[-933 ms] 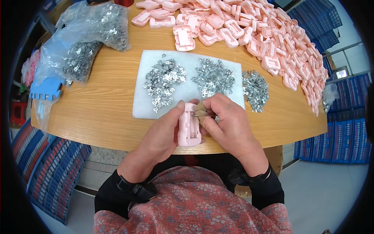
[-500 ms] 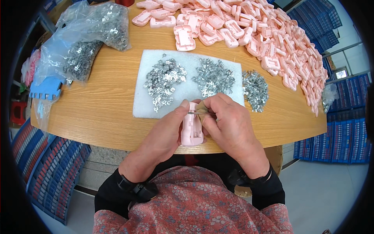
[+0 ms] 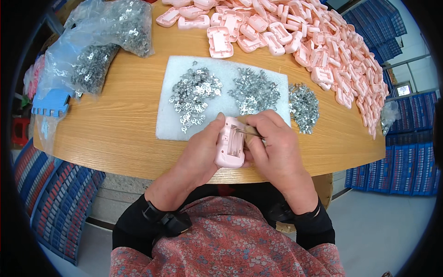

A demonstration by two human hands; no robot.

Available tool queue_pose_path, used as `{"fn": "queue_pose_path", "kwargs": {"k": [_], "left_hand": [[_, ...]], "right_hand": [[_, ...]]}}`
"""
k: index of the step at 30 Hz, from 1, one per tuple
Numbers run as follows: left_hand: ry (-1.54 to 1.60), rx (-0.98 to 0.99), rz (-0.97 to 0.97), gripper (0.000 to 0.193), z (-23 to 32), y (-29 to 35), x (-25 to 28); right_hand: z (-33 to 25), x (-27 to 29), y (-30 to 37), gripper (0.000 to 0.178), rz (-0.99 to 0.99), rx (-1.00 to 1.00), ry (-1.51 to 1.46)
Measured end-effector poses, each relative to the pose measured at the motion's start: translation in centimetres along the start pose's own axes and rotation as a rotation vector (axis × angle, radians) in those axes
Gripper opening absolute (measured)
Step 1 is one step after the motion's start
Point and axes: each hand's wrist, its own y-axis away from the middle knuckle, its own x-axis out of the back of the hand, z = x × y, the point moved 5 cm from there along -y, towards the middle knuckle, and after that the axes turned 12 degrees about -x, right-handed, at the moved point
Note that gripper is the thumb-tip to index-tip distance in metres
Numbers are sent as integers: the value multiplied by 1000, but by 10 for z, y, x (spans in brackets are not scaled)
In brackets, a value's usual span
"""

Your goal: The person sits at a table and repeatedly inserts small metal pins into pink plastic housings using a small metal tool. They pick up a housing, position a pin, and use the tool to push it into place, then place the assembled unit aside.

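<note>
My left hand [image 3: 196,150] is wrapped round a pale pink plastic housing [image 3: 230,160], held tilted above the table's near edge with its long open compartment facing up. My right hand [image 3: 279,145] pinches a thin metal tool [image 3: 252,133], whose tip reaches into the upper part of that compartment. Something tan shows at the right fingertips; its kind is unclear. Just beyond my hands lies a white foam sheet [image 3: 217,124] bearing two heaps of small shiny metal contact pieces, a left heap [image 3: 196,92] and a middle heap [image 3: 254,92]. A third heap [image 3: 303,108] lies on the wood beside the sheet.
A large pile of pink housings [image 3: 318,51] covers the table's far and right side. Clear plastic bags [image 3: 94,69] of metal pieces lie at the far left, near a blue foam mat piece [image 3: 50,102]. Blue racks [image 3: 64,203] stand at the lower left, blue crates [image 3: 392,168] at the right.
The housing has tilted and risen slightly in my left hand, showing more of its compartment. The tool's tip has moved from across the housing's upper end down into the compartment.
</note>
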Motion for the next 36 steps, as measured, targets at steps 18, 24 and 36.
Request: {"fn": "queue_pose_path", "kwargs": {"k": [18,24,36], "left_hand": [[31,28,12,48,-1,-3,5],[27,61,-10,52,-2,-1,4],[-10,78,-139,56,1,1,3]], "right_hand": [[3,-2,1,36,-57,-10,-56],[2,2,1,26,-57,-68,-60],[21,10,10,16,-135,-218,100]]}}
